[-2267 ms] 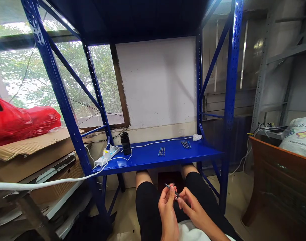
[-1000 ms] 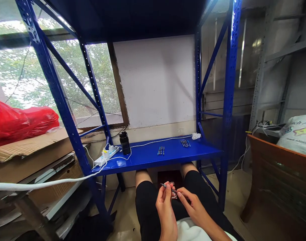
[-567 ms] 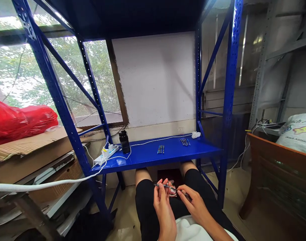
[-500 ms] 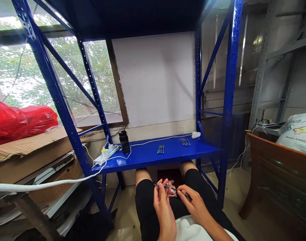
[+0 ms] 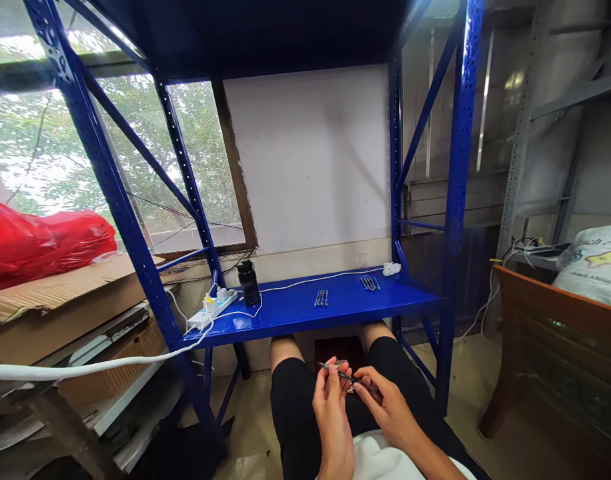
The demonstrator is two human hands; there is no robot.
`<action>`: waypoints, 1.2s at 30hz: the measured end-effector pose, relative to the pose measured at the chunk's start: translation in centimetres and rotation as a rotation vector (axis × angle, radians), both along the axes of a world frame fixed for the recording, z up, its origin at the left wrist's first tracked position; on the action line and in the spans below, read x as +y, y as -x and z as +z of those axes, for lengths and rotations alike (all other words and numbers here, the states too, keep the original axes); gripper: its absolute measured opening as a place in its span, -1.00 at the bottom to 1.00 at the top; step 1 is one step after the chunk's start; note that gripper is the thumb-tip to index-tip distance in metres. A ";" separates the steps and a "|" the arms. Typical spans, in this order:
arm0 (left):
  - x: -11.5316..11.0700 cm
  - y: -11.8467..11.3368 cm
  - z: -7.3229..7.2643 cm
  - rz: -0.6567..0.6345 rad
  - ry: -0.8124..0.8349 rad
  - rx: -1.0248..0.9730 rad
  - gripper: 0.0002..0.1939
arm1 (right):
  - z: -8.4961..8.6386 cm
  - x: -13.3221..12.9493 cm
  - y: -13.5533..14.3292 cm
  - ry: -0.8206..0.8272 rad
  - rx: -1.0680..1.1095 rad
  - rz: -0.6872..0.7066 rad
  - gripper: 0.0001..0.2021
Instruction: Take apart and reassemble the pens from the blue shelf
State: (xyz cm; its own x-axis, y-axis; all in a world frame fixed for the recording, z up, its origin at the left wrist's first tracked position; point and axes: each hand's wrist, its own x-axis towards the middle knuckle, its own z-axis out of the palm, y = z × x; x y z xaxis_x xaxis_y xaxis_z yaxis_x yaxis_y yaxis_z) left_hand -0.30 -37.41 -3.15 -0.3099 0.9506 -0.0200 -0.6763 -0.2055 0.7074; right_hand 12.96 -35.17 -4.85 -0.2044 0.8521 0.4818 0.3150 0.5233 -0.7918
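Note:
My left hand [image 5: 331, 415] is closed over my lap, its thumb and fingers pinching the left end of a slim dark pen [image 5: 345, 376]. A lighter tip pokes out past those fingertips. My right hand [image 5: 388, 403] is also closed, gripping the pen's other end, so it spans both hands in one sloping line. Whether its parts are fully joined I cannot tell. Behind the hands lies a small pale-and-red patterned item [image 5: 341, 363], mostly covered.
On the blue shelf table [image 5: 285, 310] lie a row of pens [image 5: 321, 298] and a second group of pens [image 5: 370, 283]. A black bottle [image 5: 249, 283] and a white power strip [image 5: 213, 308] stand left. Blue uprights flank my seat; a wooden chair [image 5: 550, 360] is right.
My left hand has shifted right, toward my right hand. The thin stretch seen between the hands is shorter now, and the patterned item is more covered.

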 end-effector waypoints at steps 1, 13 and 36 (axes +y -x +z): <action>0.0 -0.1 0.0 -0.012 -0.002 0.007 -0.40 | -0.1 0.0 0.0 0.006 0.005 -0.006 -0.67; -0.2 -1.1 0.9 -0.178 -0.050 0.196 -0.46 | -0.6 0.3 -0.1 -0.010 0.117 0.048 -0.65; 0.1 -0.6 0.3 -0.107 -0.033 0.278 -0.46 | 0.5 0.0 0.2 0.066 0.139 0.085 -0.57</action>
